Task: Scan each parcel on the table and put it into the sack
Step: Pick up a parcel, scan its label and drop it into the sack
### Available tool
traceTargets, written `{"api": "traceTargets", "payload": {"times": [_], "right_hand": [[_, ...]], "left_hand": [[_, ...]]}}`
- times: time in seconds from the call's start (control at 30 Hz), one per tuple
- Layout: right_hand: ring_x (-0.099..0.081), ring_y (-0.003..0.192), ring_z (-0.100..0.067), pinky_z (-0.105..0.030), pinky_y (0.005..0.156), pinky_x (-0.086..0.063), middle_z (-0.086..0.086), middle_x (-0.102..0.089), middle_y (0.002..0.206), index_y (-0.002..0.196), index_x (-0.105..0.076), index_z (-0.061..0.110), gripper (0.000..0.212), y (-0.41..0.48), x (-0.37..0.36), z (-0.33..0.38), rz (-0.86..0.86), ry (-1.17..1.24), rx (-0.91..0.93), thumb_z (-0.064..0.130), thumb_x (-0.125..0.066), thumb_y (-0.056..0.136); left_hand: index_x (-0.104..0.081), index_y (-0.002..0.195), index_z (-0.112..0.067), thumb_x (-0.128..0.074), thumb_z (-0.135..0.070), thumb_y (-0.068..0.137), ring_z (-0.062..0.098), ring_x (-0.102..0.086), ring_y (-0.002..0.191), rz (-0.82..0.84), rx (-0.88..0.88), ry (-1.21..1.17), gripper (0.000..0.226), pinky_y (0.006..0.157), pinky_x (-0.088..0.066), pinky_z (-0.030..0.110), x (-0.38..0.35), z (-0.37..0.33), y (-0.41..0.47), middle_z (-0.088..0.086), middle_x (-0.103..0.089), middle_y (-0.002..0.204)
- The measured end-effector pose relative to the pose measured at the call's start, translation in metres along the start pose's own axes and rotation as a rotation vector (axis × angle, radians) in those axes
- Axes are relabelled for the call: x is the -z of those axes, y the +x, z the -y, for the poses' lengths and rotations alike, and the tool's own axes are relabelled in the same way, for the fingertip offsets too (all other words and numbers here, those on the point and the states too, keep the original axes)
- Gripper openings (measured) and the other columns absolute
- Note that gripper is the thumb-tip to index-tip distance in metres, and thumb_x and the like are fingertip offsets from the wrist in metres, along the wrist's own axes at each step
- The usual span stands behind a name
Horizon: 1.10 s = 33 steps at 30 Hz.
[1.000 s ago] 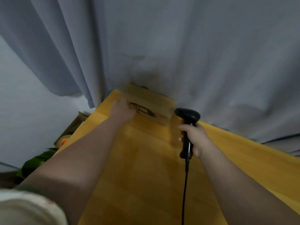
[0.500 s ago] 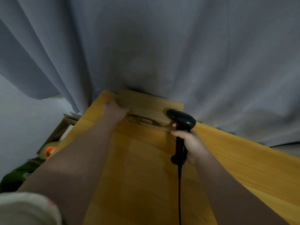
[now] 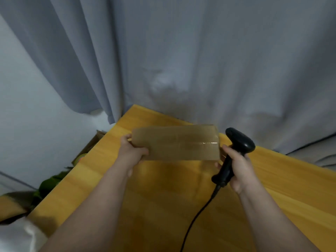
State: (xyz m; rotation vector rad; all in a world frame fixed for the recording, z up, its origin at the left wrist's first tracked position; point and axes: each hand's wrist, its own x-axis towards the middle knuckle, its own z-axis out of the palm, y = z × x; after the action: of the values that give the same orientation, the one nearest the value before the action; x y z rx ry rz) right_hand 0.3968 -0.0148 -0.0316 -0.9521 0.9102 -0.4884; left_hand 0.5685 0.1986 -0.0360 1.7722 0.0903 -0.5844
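Note:
A flat brown cardboard parcel (image 3: 175, 142) with clear tape along its seam is held up above the yellow wooden table (image 3: 163, 197). My left hand (image 3: 131, 151) grips the parcel's left end, thumb on the near face. My right hand (image 3: 236, 166) grips the handle of a black barcode scanner (image 3: 234, 151), whose head sits just right of the parcel's right edge. The scanner's black cable (image 3: 198, 217) trails down toward me. No label shows on the face turned to me.
Grey curtains (image 3: 181, 60) hang right behind the table's far edge. Left of the table, below its edge, stands an open cardboard box (image 3: 91, 146), with green material (image 3: 49, 184) beside it. White fabric (image 3: 16, 235) lies at the bottom left.
The parcel lay at the table's far edge under my left hand; now it is lifted and turned with a plain taped face toward me. The scanner has shifted to the parcel's right end.

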Motion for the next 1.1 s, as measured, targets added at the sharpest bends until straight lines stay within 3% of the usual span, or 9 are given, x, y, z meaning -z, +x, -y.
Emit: {"api": "traceTargets", "payload": {"times": [0.1,0.23,0.3,0.4,0.5,0.57,0.87,1.0,1.1], "right_hand": [[-0.065,0.101,-0.026,-0.046,0.087,-0.051,-0.007,-0.069,0.101,0.122,-0.055,0.014,0.036,-0.041,0.024,0.005,0.035,0.005,0.033,0.016,-0.067,0.088],[-0.066,0.098,-0.023,-0.049,0.094,-0.049,-0.006,-0.069,0.102,0.116,-0.058,0.017,0.029,-0.097,0.059,0.006,0.059,-0.009,0.089,0.018,-0.067,0.089],[-0.065,0.101,-0.024,-0.049,0.093,-0.05,-0.007,-0.068,0.105,0.114,-0.059,0.016,0.027,-0.124,0.077,0.006,0.074,-0.016,0.109,0.018,-0.068,0.089],[-0.065,0.094,-0.02,-0.045,0.087,-0.053,-0.002,-0.066,0.095,0.1,-0.059,0.017,0.017,-0.162,0.101,0.006,0.101,0.0,0.141,0.015,-0.069,0.087],[-0.062,0.084,-0.019,-0.042,0.082,-0.051,0.0,-0.063,0.083,0.094,-0.058,0.018,0.017,-0.196,0.119,0.01,0.155,-0.043,0.214,0.009,-0.07,0.085],[-0.062,0.08,-0.017,-0.04,0.081,-0.05,0.001,-0.062,0.079,0.09,-0.058,0.016,0.017,-0.215,0.127,0.012,0.197,-0.051,0.263,0.004,-0.069,0.084],[-0.065,0.076,-0.01,-0.032,0.073,-0.053,0.008,-0.064,0.08,0.082,-0.053,0.02,0.025,-0.267,0.134,0.02,0.463,0.129,0.194,0.016,-0.073,0.069],[-0.065,0.077,-0.008,-0.029,0.072,-0.054,0.011,-0.068,0.078,0.095,-0.059,0.017,0.036,-0.293,0.117,0.021,0.557,0.04,0.312,0.016,-0.077,0.064],[-0.064,0.075,-0.009,-0.028,0.07,-0.054,0.01,-0.067,0.074,0.092,-0.062,0.019,0.034,-0.307,0.1,0.019,0.582,0.05,0.364,0.011,-0.08,0.064]], "left_hand": [[-0.041,0.118,-0.04,-0.07,-0.002,0.078,0.021,-0.055,0.076,0.043,-0.058,-0.018,0.062,0.052,-0.043,0.03,0.006,0.009,-0.06,0.004,-0.055,0.103],[-0.048,0.125,-0.037,-0.063,-0.048,0.087,0.018,-0.056,0.092,0.02,0.004,-0.223,0.042,0.068,-0.053,0.038,0.003,0.018,-0.138,-0.004,-0.057,0.109],[-0.047,0.122,-0.037,-0.054,-0.058,0.089,0.019,-0.051,0.089,-0.047,0.068,-0.322,0.039,0.073,-0.053,0.042,-0.001,0.024,-0.171,-0.008,-0.051,0.101],[-0.052,0.117,-0.03,-0.055,-0.054,0.09,0.022,-0.049,0.082,-0.148,0.182,-0.446,0.036,0.082,-0.047,0.045,-0.007,0.038,-0.212,-0.004,-0.049,0.093],[-0.051,0.086,-0.02,-0.055,-0.044,0.087,0.025,-0.048,0.077,-0.154,0.287,-0.577,0.025,0.085,-0.042,0.042,-0.009,0.05,-0.25,0.005,-0.047,0.086],[-0.047,0.08,-0.019,-0.052,-0.039,0.085,0.027,-0.047,0.078,-0.157,0.311,-0.664,0.021,0.094,-0.039,0.045,-0.009,0.058,-0.271,0.006,-0.047,0.086],[-0.052,0.095,-0.019,-0.046,-0.038,0.08,0.037,-0.046,0.114,-0.113,0.362,-0.821,0.025,0.096,-0.033,0.059,0.012,0.078,-0.315,0.007,-0.049,0.117],[-0.052,0.092,-0.015,-0.043,-0.039,0.084,0.036,-0.05,0.099,-0.03,0.425,-0.808,0.027,0.097,-0.034,0.059,0.022,0.082,-0.325,0.012,-0.048,0.109],[-0.051,0.091,-0.014,-0.041,-0.039,0.089,0.036,-0.049,0.09,-0.004,0.423,-0.811,0.027,0.096,-0.037,0.058,0.037,0.084,-0.331,0.014,-0.048,0.101]]}}
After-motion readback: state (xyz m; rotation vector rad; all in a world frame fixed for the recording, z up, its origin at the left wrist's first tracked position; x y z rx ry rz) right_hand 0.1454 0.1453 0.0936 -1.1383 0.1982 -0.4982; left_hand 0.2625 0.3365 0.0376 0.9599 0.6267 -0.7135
